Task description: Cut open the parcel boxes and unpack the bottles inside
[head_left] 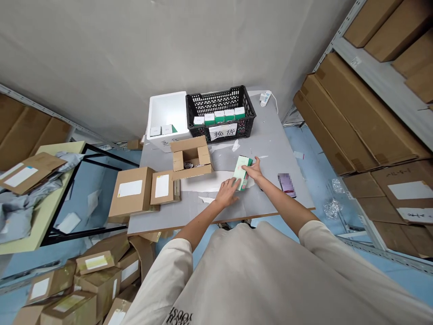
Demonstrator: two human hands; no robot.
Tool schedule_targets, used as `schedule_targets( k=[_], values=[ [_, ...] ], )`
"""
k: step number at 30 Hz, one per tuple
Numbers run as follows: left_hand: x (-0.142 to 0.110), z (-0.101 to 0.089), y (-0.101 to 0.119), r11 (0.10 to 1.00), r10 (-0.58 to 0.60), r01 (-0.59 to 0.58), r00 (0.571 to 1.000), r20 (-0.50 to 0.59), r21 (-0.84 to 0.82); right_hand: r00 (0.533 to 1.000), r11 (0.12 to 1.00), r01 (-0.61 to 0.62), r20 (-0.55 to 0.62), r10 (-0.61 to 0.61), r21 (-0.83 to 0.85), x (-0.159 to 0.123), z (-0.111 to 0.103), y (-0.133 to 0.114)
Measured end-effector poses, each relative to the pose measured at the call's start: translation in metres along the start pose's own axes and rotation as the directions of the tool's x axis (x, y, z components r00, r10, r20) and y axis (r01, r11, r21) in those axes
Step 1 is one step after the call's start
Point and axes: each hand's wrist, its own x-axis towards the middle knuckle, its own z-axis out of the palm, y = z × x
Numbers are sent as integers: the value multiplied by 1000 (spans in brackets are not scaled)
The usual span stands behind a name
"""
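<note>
Head view: bare left hand (226,192) and bare right hand (254,170) at a pale green rectangular carton (242,173)

The carton sits tilted between both hands, over the front half of the long grey surface (270,149). The right hand's grip is closed on the carton's right side. The left hand's fingers (233,183) lie against its lower left side, but I cannot tell if this grip is clamped or only touching.

Just left of the hands stands an open small cardboard box (191,158), and beside it lie two flat brown cardboard parcels with white labels (142,192). Right of the hands, a small blurred purple packet (286,185) lies near the surface edge. At the back stand a white foam box (167,113) and a black plastic crate (219,101), which holds a row of small white and green cartons (219,116) and carries a white paper sign with Chinese characters (222,132). Grey metal shelves with large brown cardboard boxes (365,113) rise on the right side.
</note>
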Motion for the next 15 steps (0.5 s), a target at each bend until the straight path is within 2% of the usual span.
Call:
schedule_targets(
  k=[2, 4, 8, 11, 15],
  values=[
    [9, 3, -8, 987, -98, 92, 994, -40, -135, 990, 990, 139, 18, -139, -33, -3, -1, 1],
    [22, 3, -16, 940, -219, 179, 970, -110, -292, 968, 968, 249, 54, -246, -43, -6, 1, 4],
    [49, 1, -26, 807, -384, 243, 908, -165, -538, 928, 934, 357, 121, -352, -27, -13, 10, 14],
    [59, 0, -31, 771, -398, 228, 901, -170, -594, 905, 918, 396, 188, -382, -39, -16, 14, 25],
    [58, 2, -33, 806, -312, 167, 935, -168, -567, 865, 887, 452, 288, -410, -94, -15, 9, 38]
  ],
)
